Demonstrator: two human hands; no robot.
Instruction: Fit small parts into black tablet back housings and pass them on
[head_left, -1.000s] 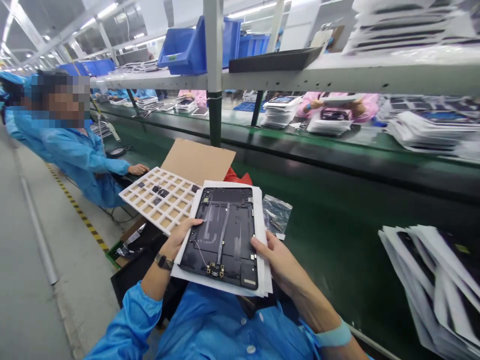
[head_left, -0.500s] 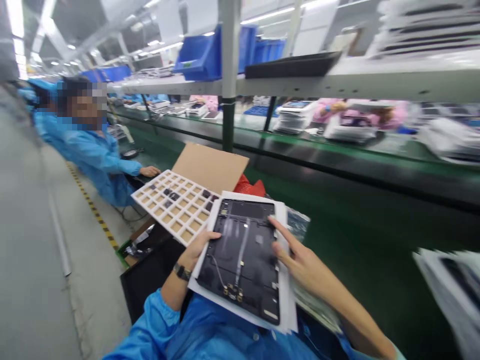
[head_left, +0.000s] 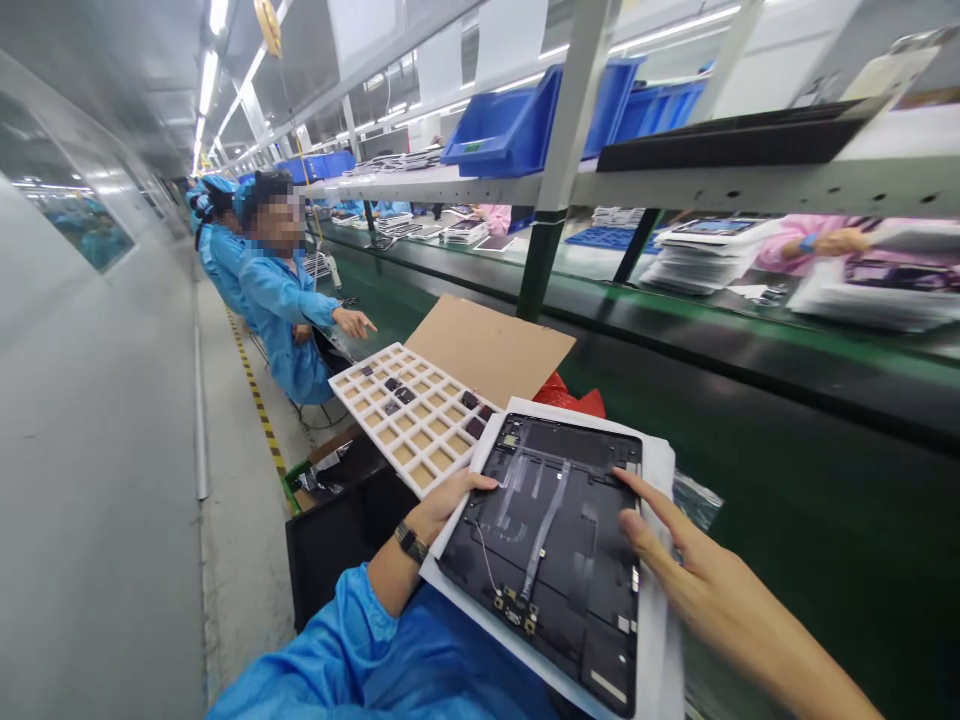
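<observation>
My left hand (head_left: 457, 497) grips the lower left edge of a black tablet rear housing (head_left: 547, 580), which lies on a white paper sheet (head_left: 660, 620). A flat ribbon cable (head_left: 544, 545) and a thin wire cross the housing, ending near a small connector board (head_left: 514, 610). My right hand (head_left: 697, 565) is at the right edge, its fingers spread and resting lightly over the housing's edge, holding nothing. Behind the left hand sits a white foam tray (head_left: 412, 420) with square cells, several holding small dark parts.
A cardboard flap (head_left: 487, 345) and red plastic (head_left: 570, 398) lie behind the tray, with a black box (head_left: 337, 540) below it. A green conveyor belt (head_left: 810, 480) runs right. A blue-clad co-worker (head_left: 281, 320) sits left beside the aisle; blue bins (head_left: 517, 130) line the shelf above.
My right hand has lifted from gripping the housing's edge and its fingers now spread over it. The view has swung, showing more of the aisle and the line to the left.
</observation>
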